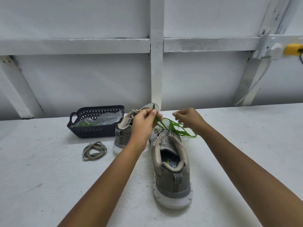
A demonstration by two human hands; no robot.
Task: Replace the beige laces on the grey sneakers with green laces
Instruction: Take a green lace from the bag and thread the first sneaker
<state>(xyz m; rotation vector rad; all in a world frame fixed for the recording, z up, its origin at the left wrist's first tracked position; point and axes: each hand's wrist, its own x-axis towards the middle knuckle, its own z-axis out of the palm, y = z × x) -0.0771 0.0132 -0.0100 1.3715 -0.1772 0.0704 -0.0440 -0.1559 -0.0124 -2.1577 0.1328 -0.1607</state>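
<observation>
Head view: the left hand (142, 123) pinches the thin, crinkled green lace (176, 130) between thumb and curled fingers. The right hand (188, 119) is curled over the lace's other run. Below both sets of fingers stands the near sneaker (172, 177), grey mesh on a white foam sole, with its long axis pointing away and its heel nearest. The far sneaker (123, 130) lies behind the left fingers, toe away. Left of them are a flat coiled beige lace (94, 150) and a dark lattice basket (95, 130). The rough white table (49, 185) lies bare right of the right fingers.
</observation>
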